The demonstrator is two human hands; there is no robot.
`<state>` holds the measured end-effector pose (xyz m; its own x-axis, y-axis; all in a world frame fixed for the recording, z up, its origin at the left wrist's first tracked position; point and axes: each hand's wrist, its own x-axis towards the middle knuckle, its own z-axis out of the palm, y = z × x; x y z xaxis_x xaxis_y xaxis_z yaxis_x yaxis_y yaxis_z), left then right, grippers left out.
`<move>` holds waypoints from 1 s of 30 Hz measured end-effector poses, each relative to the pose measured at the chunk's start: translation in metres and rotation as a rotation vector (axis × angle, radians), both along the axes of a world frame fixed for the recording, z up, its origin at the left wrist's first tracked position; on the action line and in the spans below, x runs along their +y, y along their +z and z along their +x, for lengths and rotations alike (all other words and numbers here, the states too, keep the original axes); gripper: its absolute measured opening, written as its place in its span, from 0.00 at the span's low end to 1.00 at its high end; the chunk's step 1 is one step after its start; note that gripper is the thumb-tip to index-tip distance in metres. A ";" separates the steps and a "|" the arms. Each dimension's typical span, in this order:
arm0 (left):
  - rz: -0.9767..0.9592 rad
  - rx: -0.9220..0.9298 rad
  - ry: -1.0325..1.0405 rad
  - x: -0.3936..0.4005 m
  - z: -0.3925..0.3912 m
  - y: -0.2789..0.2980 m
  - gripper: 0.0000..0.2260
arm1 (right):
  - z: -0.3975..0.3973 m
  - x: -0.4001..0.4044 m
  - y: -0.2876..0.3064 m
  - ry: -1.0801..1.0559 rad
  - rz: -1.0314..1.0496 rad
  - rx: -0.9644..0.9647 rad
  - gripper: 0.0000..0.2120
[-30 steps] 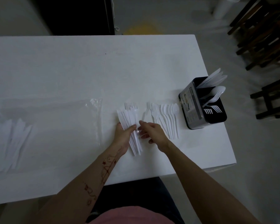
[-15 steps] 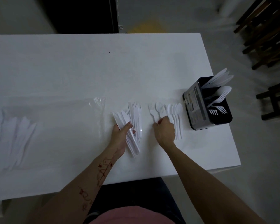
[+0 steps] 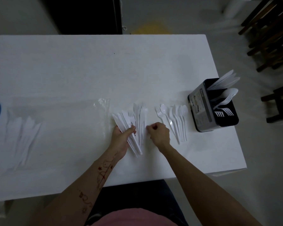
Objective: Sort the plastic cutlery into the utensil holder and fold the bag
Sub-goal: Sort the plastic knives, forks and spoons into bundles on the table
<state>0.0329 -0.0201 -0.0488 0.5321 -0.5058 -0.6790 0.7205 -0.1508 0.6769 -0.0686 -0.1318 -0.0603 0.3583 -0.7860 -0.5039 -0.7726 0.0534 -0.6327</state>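
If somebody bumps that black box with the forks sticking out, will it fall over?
Maybe. The utensil holder stands close to the right edge of the table, so a shove that way might send it off. The cutlery in it leans out to one side, which may make it tippier. It looks boxy with a flat base, so a light bump probably only slides it.

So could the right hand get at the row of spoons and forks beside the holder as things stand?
Probably yes: the right hand lies just beside the row of spoons and forks, with only bare table between them.
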 end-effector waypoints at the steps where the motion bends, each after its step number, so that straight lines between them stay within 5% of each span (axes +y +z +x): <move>1: -0.007 0.001 0.004 0.001 0.001 -0.001 0.11 | -0.004 -0.004 0.000 -0.014 -0.029 0.008 0.10; 11: 0.013 0.004 0.001 0.009 -0.002 -0.001 0.13 | 0.004 0.009 0.003 0.156 -0.091 0.087 0.17; 17: 0.033 -0.002 0.007 0.010 0.000 -0.004 0.09 | -0.004 0.002 -0.001 0.100 -0.021 0.057 0.09; 30: 0.069 0.024 0.017 0.004 -0.002 -0.005 0.15 | -0.024 -0.003 0.002 -0.186 -0.066 -0.050 0.10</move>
